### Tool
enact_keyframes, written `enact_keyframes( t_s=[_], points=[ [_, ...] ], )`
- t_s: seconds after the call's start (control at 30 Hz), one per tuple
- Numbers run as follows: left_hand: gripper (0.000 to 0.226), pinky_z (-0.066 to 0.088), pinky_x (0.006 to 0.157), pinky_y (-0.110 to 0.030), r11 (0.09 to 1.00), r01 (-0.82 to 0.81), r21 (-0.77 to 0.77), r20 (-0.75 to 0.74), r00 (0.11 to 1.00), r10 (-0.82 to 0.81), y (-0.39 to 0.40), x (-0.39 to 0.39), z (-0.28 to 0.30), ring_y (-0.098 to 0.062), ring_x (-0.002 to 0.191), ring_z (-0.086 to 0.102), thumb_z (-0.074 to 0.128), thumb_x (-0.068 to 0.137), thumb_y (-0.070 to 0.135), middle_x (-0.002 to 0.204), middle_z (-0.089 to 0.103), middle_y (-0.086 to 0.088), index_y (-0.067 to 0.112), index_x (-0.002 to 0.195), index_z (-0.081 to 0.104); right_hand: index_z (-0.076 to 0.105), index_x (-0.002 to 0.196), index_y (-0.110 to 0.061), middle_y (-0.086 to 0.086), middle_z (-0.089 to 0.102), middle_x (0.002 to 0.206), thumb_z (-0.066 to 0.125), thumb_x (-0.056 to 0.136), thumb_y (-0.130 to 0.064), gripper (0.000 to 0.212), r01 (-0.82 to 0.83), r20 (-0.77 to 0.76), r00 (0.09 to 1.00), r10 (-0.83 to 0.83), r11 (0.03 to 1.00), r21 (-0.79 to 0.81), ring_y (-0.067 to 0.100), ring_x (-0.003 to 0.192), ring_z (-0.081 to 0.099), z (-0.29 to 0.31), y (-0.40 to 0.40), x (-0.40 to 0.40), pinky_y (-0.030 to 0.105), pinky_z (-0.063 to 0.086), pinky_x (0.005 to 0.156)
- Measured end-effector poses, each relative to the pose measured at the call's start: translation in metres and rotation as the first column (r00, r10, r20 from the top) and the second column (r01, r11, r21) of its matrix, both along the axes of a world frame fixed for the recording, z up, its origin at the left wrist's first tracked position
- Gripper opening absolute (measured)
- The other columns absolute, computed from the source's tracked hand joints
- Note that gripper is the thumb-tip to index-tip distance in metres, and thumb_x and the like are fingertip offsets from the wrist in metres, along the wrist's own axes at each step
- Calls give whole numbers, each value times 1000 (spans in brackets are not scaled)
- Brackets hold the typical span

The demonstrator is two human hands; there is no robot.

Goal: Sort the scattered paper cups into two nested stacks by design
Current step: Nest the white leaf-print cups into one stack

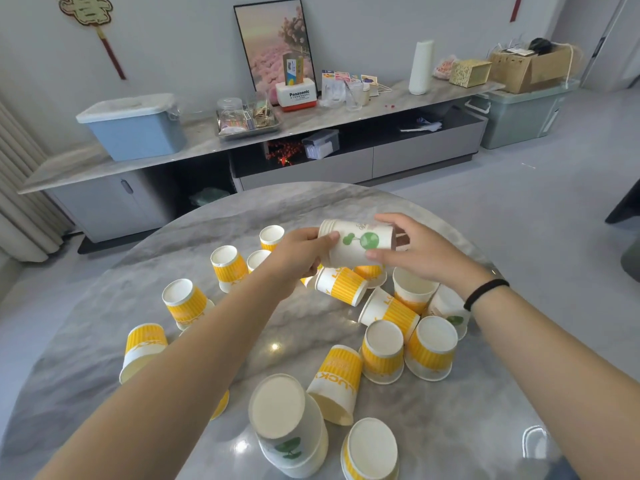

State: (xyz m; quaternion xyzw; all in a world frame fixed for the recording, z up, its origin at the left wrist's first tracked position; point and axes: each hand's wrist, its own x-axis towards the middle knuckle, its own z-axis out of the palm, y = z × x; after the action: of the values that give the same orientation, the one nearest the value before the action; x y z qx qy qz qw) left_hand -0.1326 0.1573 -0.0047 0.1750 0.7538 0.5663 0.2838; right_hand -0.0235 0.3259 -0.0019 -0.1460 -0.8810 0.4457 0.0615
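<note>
Nearest cups wait on the desk while both hands hold a green-print stack above it.

Closest to the camera, at 6 o'clock, an upturned green-tree cup (289, 427) sits over other cups, with an upturned yellow-striped cup (370, 452) just beside it at 5 o'clock. More yellow-striped cups (429, 348) lie scattered across the round marble desk (194, 230), some upturned, some tipped on their sides. At 12 o'clock the left hand (298, 254) grips the rim end of a nested stack of white green-print cups (356, 242), held sideways above the desk; the right hand (415, 251) curls its fingers round the stack's other end. A black band (485, 292) circles the right wrist. Another green-print cup (452, 313) rests at 3 o'clock, under the right forearm.
</note>
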Motion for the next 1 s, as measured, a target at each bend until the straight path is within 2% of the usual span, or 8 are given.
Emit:
enact_keyframes(
  t_s=[0.07,0.17,0.27,0.37,0.47,0.7,0.9,1.0],
  points=[
    [23,22,35,-14,996,-65,64,81,995,60,2,1,-1,-8,37,25,57,91,28,56,33,-3,16,72,59,49,125,-33,-7,61,118,63,77,-54,55,15,6,1000,-14,994,-111,10,106,58,5,7,3,32,47,94],
    [22,24,33,-13,989,-134,66,35,991,132,6,6,-3,-4,30,29,57,92,24,55,36,-2,16,71,58,56,115,-27,-2,65,111,42,90,-53,39,89,-8,996,-92,977,-196,10,96,61,8,12,5,31,46,86],
    [21,26,36,-14,984,-171,41,-6,985,171,8,10,-5,-7,38,33,58,91,23,54,39,0,19,71,59,59,122,-17,2,62,125,47,93,-36,36,197,42,979,-200,978,68,19,112,57,0,23,8,29,41,91],
    [13,28,40,-14,989,-145,-15,-64,988,144,10,14,-8,-11,49,34,58,91,24,55,42,2,14,85,63,50,130,-21,7,51,136,61,82,-36,51,82,359,899,-251,902,424,29,125,45,-14,40,19,37,38,98],
    [16,31,48,-19,988,-142,-57,-78,987,137,14,18,-11,-13,53,35,59,90,26,59,43,1,12,94,64,45,128,-21,9,53,130,72,69,-45,70,-16,516,813,-271,875,485,31,114,51,-28,43,28,36,42,83],
    [12,28,48,-19,990,-109,-85,-74,992,102,9,26,-7,-12,53,34,59,90,24,58,41,1,13,87,63,51,113,-11,9,63,109,69,74,-26,45,-26,497,826,-266,863,504,25,87,55,-31,41,36,25,38,58],
    [13,29,39,-14,983,-171,-63,-103,981,164,-14,38,10,-14,50,33,60,90,22,58,43,0,15,79,62,42,120,-7,11,58,107,61,79,-32,52,114,360,885,-297,886,450,27,89,51,12,41,59,36,46,78],
    [12,29,39,-16,975,-221,-33,-122,969,216,-29,51,26,-11,44,34,59,90,22,49,43,4,12,88,65,45,122,-8,13,56,113,57,82,-30,47,188,240,937,-253,946,263,26,96,52,37,32,74,36,43,81]
  ],
)
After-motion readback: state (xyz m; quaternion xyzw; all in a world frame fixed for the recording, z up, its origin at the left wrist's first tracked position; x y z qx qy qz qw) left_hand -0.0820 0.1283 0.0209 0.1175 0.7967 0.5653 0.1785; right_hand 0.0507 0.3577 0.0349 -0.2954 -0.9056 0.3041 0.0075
